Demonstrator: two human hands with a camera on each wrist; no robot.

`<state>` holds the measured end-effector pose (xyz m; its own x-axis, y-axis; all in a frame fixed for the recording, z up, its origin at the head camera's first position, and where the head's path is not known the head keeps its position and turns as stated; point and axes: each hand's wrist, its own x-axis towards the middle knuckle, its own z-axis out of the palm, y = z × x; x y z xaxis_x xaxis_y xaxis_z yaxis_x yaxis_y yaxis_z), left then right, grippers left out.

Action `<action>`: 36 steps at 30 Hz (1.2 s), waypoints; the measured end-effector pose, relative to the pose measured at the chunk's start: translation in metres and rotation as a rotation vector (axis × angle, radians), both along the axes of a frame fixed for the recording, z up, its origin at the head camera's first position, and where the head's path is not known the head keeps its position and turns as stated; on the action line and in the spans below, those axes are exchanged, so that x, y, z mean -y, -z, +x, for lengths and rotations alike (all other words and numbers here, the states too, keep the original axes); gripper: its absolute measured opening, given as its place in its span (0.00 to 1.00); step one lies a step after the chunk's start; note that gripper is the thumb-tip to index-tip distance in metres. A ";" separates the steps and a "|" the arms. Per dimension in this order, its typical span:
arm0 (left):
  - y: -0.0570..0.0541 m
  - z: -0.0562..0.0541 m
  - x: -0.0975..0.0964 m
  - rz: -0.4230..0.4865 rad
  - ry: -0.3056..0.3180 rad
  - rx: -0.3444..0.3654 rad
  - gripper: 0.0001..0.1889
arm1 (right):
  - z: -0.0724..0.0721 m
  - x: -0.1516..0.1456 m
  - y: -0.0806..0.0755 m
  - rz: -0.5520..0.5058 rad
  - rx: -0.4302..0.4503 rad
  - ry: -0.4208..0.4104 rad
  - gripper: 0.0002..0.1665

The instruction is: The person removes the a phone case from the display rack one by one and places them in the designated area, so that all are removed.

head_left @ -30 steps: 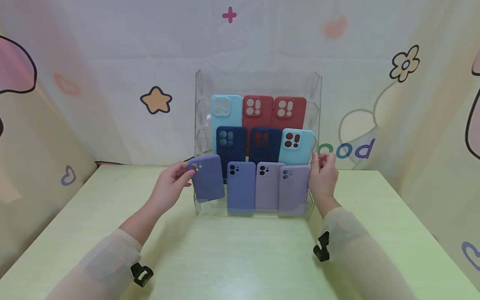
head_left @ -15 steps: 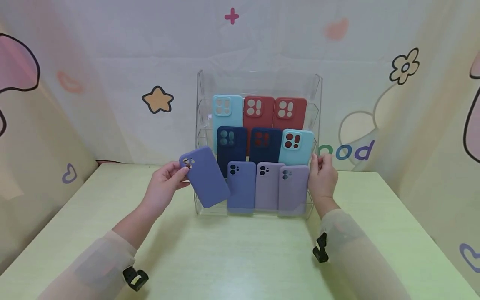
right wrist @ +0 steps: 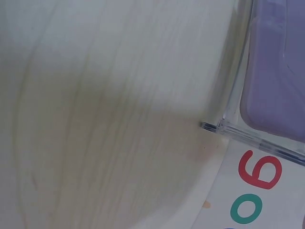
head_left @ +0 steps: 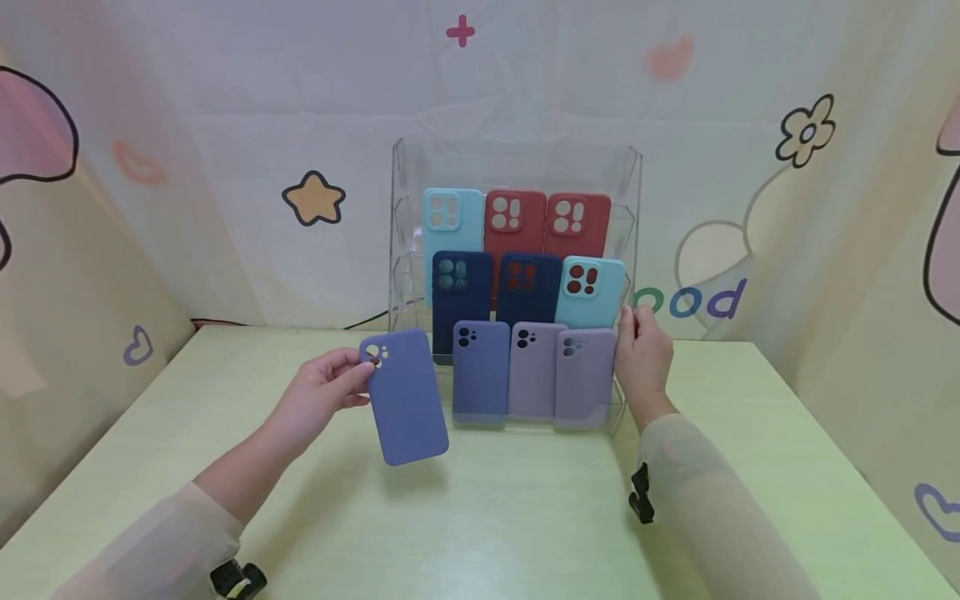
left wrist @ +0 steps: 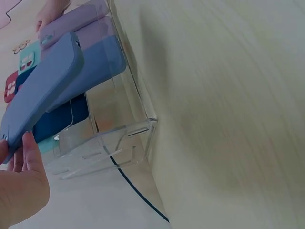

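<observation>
My left hand (head_left: 318,400) pinches a blue-violet phone case (head_left: 408,404) by its upper left corner, beside the camera cutout. That case hangs slightly tilted in front of the lower left of a clear acrylic display rack (head_left: 517,162). In the left wrist view, thumb and fingers hold the case's (left wrist: 45,86) end. At the rack's right side, my right hand (head_left: 647,358) grips the clear side panel. A matching blue-violet case (head_left: 482,375) and two lavender cases (head_left: 585,379) stand in the front tier. The right hand is out of its own wrist view.
Behind the front tier stand two navy cases (head_left: 461,312) and a light blue one (head_left: 591,300). Higher up are another light blue case (head_left: 453,233) and two red ones (head_left: 516,225). The rack stands on a pale wooden table (head_left: 480,517) before a printed curtain (head_left: 225,208).
My left hand has lifted the blue-violet phone case out of the front tier's left end and brought it down and toward me. My right hand stays at the rack's side.
</observation>
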<state>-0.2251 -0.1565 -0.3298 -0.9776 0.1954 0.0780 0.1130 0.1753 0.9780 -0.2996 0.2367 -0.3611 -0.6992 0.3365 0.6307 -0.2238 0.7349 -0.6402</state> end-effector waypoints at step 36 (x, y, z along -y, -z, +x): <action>0.030 0.010 0.093 -0.230 -0.045 0.170 0.27 | 0.001 0.001 0.001 -0.041 0.058 -0.003 0.24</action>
<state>-0.2148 -0.2497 -0.3596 -0.9809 0.1452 -0.1294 -0.0622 0.3958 0.9162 -0.2987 0.2359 -0.3616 -0.7350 0.3595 0.5749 -0.1877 0.7069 -0.6819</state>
